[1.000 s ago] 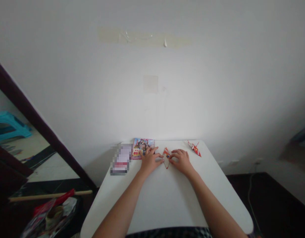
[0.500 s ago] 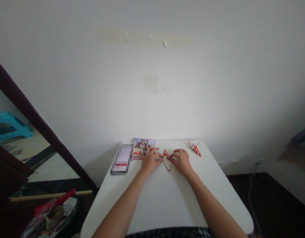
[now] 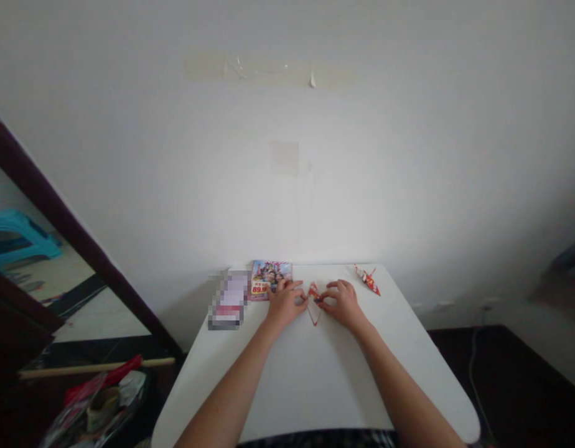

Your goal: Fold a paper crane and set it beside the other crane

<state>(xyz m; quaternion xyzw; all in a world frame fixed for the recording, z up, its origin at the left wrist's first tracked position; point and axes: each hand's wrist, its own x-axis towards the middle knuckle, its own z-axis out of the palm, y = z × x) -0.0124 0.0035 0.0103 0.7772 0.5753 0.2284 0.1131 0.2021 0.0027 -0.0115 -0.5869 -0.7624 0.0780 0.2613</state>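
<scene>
Between my hands, on the white table, is a small folded piece of paper (image 3: 314,310), pointed at both ends, with a red print on its far part and a pale near part. My left hand (image 3: 285,302) pinches its left edge with thumb and forefinger. From the other side, my right hand (image 3: 342,301) pinches the right edge near its middle. The fingertips of both hands hide parts of the folds. A finished red and white paper crane (image 3: 368,280) lies beyond my right hand, near the table's far right corner.
A printed colour flyer (image 3: 271,274) lies behind my left hand, beside a blurred-out phone-shaped thing (image 3: 229,302). The white table (image 3: 310,386) stands against the wall. On the floor to the left are a bag of items (image 3: 103,404) and a wooden stick (image 3: 152,363).
The near tip of the folded paper has swung slightly left. My fingers have shifted a little on its edges, both hands still pinching it.
</scene>
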